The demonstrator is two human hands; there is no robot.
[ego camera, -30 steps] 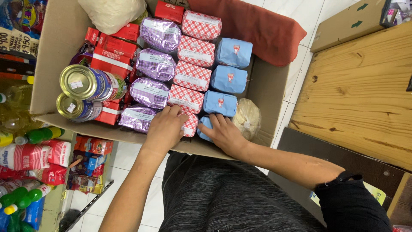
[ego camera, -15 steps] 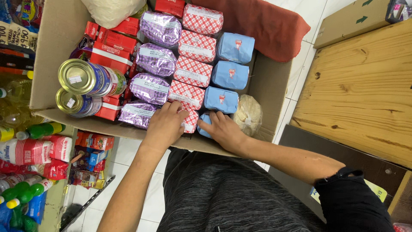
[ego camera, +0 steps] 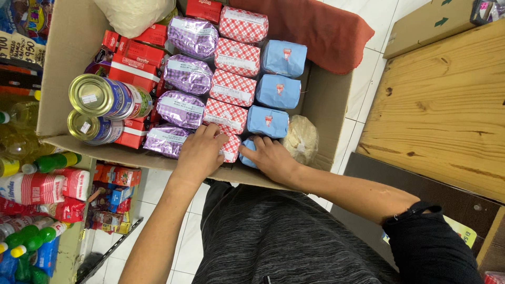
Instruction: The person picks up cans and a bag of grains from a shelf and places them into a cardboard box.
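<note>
Both hands sat at the cardboard box's (ego camera: 63, 68) near edge: left hand (ego camera: 200, 152) lay flat over a red-checked packet (ego camera: 230, 147), right hand (ego camera: 271, 158) loosely cupped a blue packet (ego camera: 248, 155). Barely any spare room.

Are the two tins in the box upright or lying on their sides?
On their sides. The two tins lie stacked at the left of the cardboard box, gold ends facing the camera and labelled walls running sideways against the red cartons.

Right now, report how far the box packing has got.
Done: purple foil packs, red-checked packs and pale blue packs stand in rows in the cardboard box. In hand: left hand on the nearest checked pack, right hand on a blue one. Left: seating these two.
</note>
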